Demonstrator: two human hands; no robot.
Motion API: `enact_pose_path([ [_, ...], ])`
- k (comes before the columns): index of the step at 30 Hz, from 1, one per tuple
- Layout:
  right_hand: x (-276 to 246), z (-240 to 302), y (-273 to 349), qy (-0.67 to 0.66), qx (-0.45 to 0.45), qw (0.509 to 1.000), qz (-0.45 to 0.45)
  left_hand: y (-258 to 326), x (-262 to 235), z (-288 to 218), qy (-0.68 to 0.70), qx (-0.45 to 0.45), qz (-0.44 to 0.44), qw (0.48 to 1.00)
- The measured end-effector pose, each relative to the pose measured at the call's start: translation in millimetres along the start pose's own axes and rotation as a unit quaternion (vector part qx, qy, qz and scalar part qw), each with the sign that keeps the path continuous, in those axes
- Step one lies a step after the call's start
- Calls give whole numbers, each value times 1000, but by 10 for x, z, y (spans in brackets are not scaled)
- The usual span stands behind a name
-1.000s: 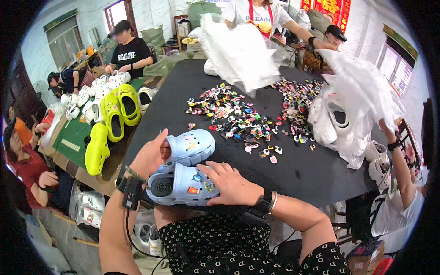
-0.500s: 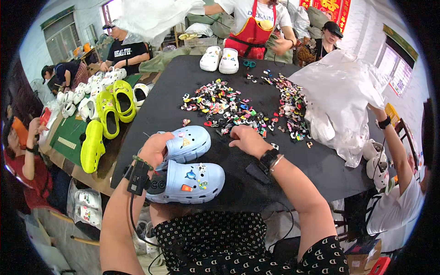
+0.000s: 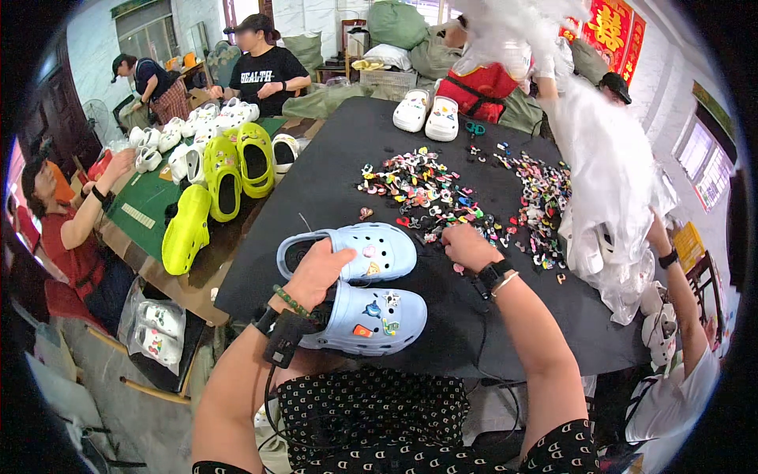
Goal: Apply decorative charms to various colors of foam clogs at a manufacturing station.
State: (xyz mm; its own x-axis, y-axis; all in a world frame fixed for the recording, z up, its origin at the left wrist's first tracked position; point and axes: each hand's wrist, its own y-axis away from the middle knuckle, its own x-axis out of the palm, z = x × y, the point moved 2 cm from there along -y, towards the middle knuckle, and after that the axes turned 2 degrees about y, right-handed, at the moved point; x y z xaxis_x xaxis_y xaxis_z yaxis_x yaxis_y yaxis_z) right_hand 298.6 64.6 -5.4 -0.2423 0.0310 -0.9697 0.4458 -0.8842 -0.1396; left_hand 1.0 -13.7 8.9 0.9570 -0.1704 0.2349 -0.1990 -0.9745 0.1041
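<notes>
The right hand [image 3: 472, 249] is bent at the knuckles, fingers drawn in and tips turned down to the black sheet-covered table [image 3: 332, 189]; whether a piece is pinched there cannot be told. The left hand [image 3: 317, 272] lays its thumb on the upper of the far light-blue, foam-like, round-toed clog [image 3: 383, 237]; its other fingers are hidden, so firmness of hold cannot be established. The near light-blue, foam-like clog [image 3: 407, 312] lies parallel, just on the wearer's side. Both long axes run left to right, toes toward the right; the far toe points at the right hand, just beside it but apart. The left hand is the nearer to the clogs. The loose heap of small, multicoloured moulded charms [image 3: 414, 178] lies ahead of the right fingertips, which are at its near edge; the right hand is much the nearer to it. Farther out, a pair of white decorated clogs [image 3: 441, 118] stands by the table's far edge.
</notes>
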Motion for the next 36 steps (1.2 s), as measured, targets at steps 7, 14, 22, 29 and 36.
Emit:
enact_pose_path([
  [7,-713,805,-100,-251,-73,965,-33,53,22,-32,-42,11,-9,999],
  [14,-556,1160,-281,-238,-115,963,52,14,34,19,-58,48,7,997],
  [22,-526,1179,-519,-233,-160,956,85,52,46,-28,-85,57,1,995],
  [29,-446,1207,-648,-242,-189,942,136,45,41,-14,-112,50,15,992],
  [36,-586,1139,-600,-213,-157,955,131,23,58,-8,-88,63,14,994],
])
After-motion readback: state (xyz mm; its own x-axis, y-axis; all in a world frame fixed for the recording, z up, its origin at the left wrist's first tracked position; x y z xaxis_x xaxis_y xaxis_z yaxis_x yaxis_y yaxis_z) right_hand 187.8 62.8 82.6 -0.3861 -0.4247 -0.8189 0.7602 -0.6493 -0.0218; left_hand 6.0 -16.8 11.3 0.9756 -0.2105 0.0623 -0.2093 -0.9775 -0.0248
